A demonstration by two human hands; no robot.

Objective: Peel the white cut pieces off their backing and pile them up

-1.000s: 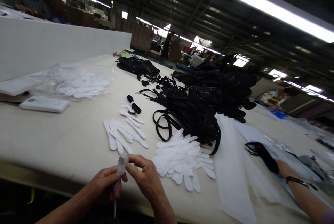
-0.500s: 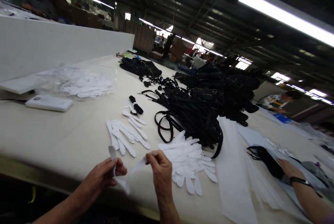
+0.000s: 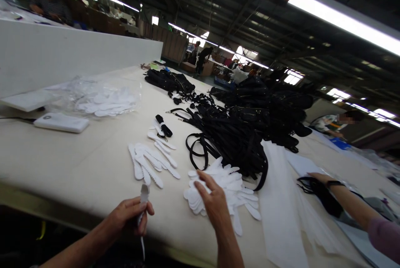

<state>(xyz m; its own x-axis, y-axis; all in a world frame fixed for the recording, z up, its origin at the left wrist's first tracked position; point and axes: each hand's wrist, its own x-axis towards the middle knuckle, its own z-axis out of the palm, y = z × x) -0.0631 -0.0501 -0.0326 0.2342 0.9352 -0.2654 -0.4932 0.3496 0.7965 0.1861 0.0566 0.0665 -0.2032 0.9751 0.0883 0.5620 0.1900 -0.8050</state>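
My left hand (image 3: 129, 218) pinches a narrow white strip (image 3: 143, 195) that stands up from the fingers and trails down past the table edge. My right hand (image 3: 212, 201) lies flat, fingers apart, on a heap of smooth white strips (image 3: 236, 187) and holds nothing. Left of that heap lies a smaller spread of scalloped white strips (image 3: 150, 162). Behind them a big tangle of black straps (image 3: 231, 135) covers the middle of the cream table (image 3: 78, 164).
A white power bank (image 3: 61, 122) and a clear bag of white pieces (image 3: 100, 97) lie at the left by a white wall. Another person's arm (image 3: 353, 203) with a dark wristband rests on a black strap (image 3: 321, 193) at the right. White sheets (image 3: 278, 201) lie beside it.
Both hands held one folded strip together, then pulled apart. My right hand has since moved right onto the white heap and no longer holds its piece. The other person's arm reached further left.
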